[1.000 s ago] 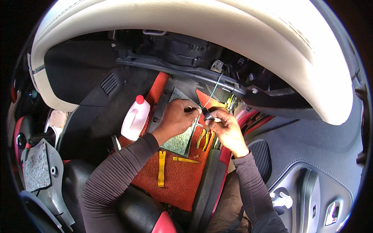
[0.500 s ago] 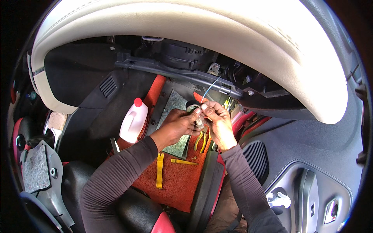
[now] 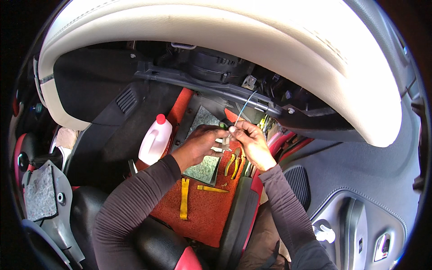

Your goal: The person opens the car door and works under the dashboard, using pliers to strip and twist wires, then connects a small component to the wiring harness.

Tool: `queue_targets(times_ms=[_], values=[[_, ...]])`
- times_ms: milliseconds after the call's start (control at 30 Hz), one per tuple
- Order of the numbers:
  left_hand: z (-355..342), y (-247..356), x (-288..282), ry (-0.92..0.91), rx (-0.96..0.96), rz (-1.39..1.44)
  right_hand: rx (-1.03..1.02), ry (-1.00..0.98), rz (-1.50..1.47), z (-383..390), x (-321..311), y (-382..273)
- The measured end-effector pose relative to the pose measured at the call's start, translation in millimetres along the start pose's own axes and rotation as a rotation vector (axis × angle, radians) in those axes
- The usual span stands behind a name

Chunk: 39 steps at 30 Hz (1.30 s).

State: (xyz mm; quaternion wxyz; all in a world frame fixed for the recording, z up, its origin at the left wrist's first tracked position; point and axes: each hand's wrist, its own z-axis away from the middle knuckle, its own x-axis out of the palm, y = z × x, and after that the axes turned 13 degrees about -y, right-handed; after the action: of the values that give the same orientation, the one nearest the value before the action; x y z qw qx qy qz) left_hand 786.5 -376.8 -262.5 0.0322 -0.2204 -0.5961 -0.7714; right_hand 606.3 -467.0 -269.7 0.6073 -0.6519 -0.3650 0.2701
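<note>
Both my hands meet under the cream dashboard, above the red floor mat. My left hand [image 3: 200, 143] is closed round a roll of black tape [image 3: 227, 123], now mostly hidden behind the fingers. A small clear plastic piece [image 3: 225, 143] shows by the same fingers; what grips it is hard to make out. My right hand [image 3: 253, 144] pinches the lower end of a thin blue wire [image 3: 245, 107], which runs up to the open underside of the dashboard. The two hands touch or nearly touch at the fingertips.
Yellow-handled pliers [image 3: 233, 164] and two yellow flat tools, one upright [image 3: 184, 199] and one crosswise [image 3: 212, 188], lie on the red mat [image 3: 202, 225]. A pale jug with a red cap [image 3: 155, 143] stands left. The cream dashboard [image 3: 202, 27] arches overhead; the door panel [image 3: 355, 180] is at right.
The tape roll, seen face-on before, has turned and slipped largely behind my fingers. My left fingers have spread a little, and my right hand stays on the wire.
</note>
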Motion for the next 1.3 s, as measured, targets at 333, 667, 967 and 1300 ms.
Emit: queue_targets(times_ms=[333,667,967,1300], values=[[-2,13,2,0.048,0.071,-0.349,0.017,-0.064,0.43,28,-16,-7],[-4,-1,18,0.229,0.193,-0.706,-0.108,0.107,0.312,32,26,-48],[-7,-1,11,0.032,0.156,-0.203,-0.019,0.1,0.199,13,9,-14],[-8,-6,19,0.289,0.412,-0.798,-0.107,0.101,0.387,25,20,-46]])
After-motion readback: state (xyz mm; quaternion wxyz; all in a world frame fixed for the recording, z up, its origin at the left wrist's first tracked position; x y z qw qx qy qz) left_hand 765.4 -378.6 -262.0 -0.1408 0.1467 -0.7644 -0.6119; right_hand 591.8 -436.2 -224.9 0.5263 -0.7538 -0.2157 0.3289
